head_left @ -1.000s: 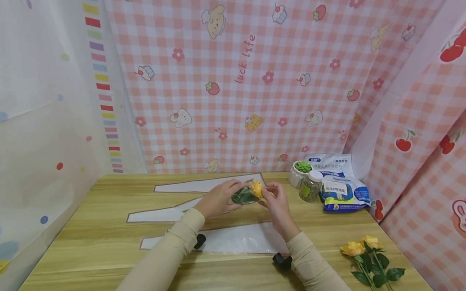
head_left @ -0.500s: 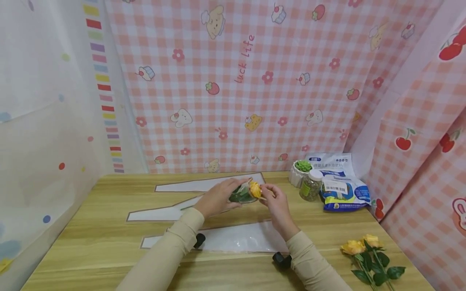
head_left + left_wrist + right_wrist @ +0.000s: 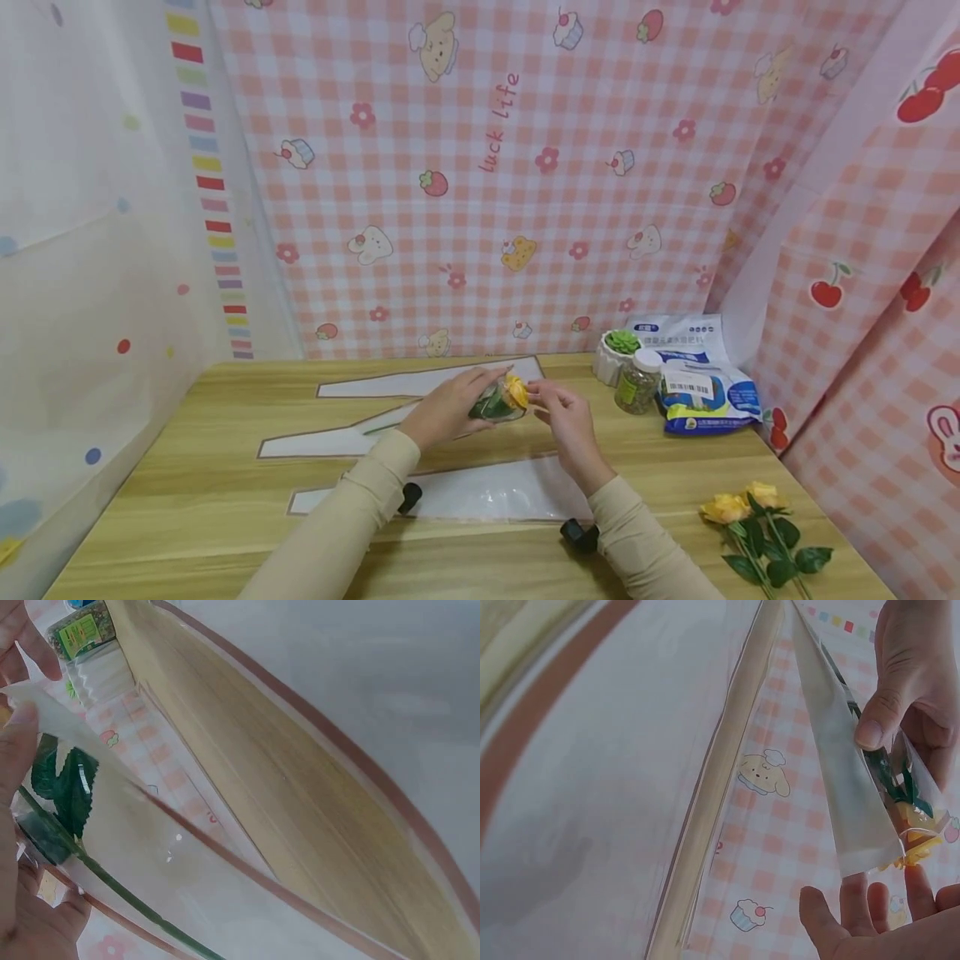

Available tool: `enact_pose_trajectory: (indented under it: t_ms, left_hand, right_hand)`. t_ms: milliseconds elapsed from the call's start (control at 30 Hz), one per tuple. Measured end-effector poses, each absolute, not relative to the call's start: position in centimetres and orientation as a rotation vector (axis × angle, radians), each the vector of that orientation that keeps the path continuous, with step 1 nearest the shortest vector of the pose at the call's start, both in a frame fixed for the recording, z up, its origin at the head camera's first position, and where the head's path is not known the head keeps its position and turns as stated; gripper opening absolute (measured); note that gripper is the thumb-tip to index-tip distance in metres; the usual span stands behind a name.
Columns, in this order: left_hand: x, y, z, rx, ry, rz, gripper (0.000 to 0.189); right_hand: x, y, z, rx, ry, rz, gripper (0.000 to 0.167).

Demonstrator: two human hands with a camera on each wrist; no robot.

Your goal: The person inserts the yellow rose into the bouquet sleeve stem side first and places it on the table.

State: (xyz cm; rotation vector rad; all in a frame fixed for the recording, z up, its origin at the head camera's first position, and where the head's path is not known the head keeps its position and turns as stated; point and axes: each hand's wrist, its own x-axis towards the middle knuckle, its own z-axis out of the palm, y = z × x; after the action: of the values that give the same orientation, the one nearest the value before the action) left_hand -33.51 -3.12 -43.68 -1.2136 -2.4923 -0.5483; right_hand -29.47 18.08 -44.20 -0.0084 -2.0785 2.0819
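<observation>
My left hand (image 3: pixel 450 408) grips a clear-fronted, white-backed flower sleeve (image 3: pixel 202 862) with brown edging, thumb on one face and fingers round the other side. Inside lies a yellow rose (image 3: pixel 516 392), its bloom at the wide mouth and its green stem (image 3: pixel 127 896) running toward the narrow end. Dark leaves (image 3: pixel 73 791) press against the film. My right hand (image 3: pixel 562 417) is at the mouth; in the right wrist view its fingers are extended, fingertips right at the petals and sleeve rim, pinching nothing.
Two more flat sleeves lie on the wooden table, one behind (image 3: pixel 390 384) and one in front (image 3: pixel 495 493). Yellow roses (image 3: pixel 726 508) lie at the right front. A succulent pot (image 3: pixel 611 367), a lidded jar (image 3: pixel 637 387) and a blue-and-white bag (image 3: pixel 708 400) stand at the back right.
The yellow bloom has shifted left, deeper into the sleeve. My right hand's fingers have loosened from their pinch at the bloom, moving slightly left with it. My left hand keeps its hold.
</observation>
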Motion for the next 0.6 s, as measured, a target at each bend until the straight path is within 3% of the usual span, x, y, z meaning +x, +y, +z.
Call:
enact_pose_trajectory:
  t_ms: [600]
  left_hand:
    - [-33.61,-2.67,-42.78,-1.277,-2.448,-0.485,0.089]
  right_hand:
    - [-29.32,17.72,-44.34,0.066,-2.139,2.001,0.035]
